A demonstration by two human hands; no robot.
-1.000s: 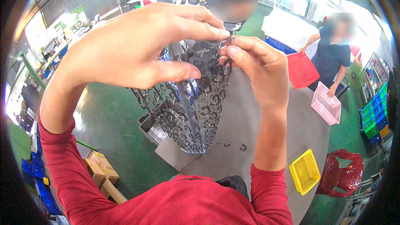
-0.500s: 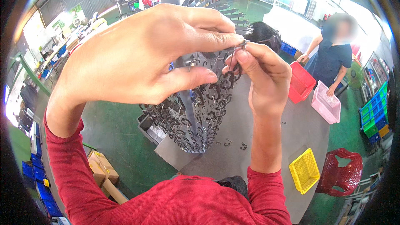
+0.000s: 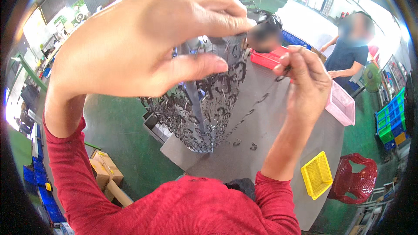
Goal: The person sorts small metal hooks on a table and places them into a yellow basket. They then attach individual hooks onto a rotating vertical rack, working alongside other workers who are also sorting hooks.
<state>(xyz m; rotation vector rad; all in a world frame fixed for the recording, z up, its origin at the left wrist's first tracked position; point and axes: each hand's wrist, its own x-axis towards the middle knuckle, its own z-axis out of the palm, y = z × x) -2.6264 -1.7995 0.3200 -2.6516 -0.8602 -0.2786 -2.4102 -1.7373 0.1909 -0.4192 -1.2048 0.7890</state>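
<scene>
A rack (image 3: 193, 100) with a grey central pole is hung with many small black C-shaped parts in strands that narrow toward the bottom. My left hand (image 3: 152, 39) is raised beside its upper part, palm toward the strands, with the thumb well apart from the fingers and nothing visible held. Off to the rack's right, my right hand (image 3: 305, 72) pinches the upper end of a strand of black C-shaped parts (image 3: 249, 112). That strand slants down and left to the rack's bottom tip. A few loose black C-shaped parts (image 3: 253, 146) lie on the grey table (image 3: 278, 196).
A yellow basket (image 3: 318, 175) sits on the table's right side, with a dark red plastic chair (image 3: 355, 178) beyond. Pink (image 3: 341, 104) and red (image 3: 267, 57) baskets stand farther back. One person (image 3: 348, 56) is at the right; another person's head (image 3: 264, 32) shows behind the rack. Cardboard boxes (image 3: 104, 169) are at lower left.
My right hand has moved right, away from my left hand and the rack, drawing the strand out at a slant. The left hand has risen slightly. The head behind the rack has turned.
</scene>
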